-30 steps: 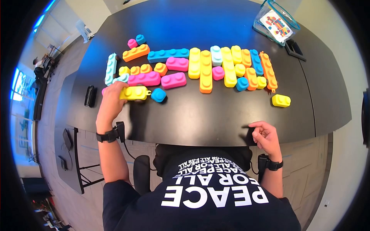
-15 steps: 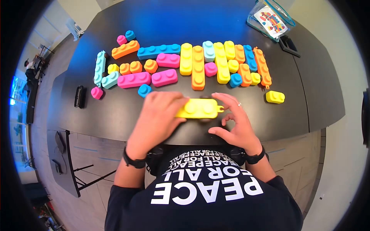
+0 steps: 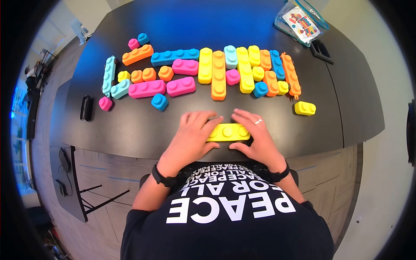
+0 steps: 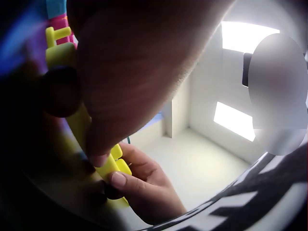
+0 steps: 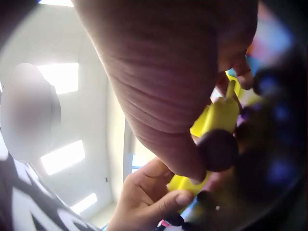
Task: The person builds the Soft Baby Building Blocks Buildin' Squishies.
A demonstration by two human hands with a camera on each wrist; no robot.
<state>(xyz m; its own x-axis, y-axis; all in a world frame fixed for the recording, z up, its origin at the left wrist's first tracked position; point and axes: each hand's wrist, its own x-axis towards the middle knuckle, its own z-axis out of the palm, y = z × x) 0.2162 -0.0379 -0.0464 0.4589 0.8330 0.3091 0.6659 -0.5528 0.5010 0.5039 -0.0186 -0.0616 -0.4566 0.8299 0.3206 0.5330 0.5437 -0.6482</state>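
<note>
A yellow wheeled toy block [image 3: 228, 132] with round studs lies lengthwise between both hands, near the table's front edge. My left hand [image 3: 190, 134] grips its left end, thumb on the near side and fingers over the far side. At the other end, my right hand [image 3: 260, 141] holds it the same way. Dark round wheels [image 5: 219, 150] show along the block's underside in the right wrist view. A small yellow hook sticks out at one end [image 4: 58, 34] in the left wrist view. The palms hide both ends in the head view.
Beyond the hands, rows of colored studded blocks lie across the black table [image 3: 164, 130], with a loose blue block [image 3: 160, 102] and a yellow block [image 3: 305, 108] nearer. A clear bag [image 3: 301, 26] stands far right. A black case [image 3: 86, 108] lies at left.
The left hand has carried the yellow wheeled block from beside the pink and blue blocks to the front middle. My right hand has come from the right and taken its other end.
</note>
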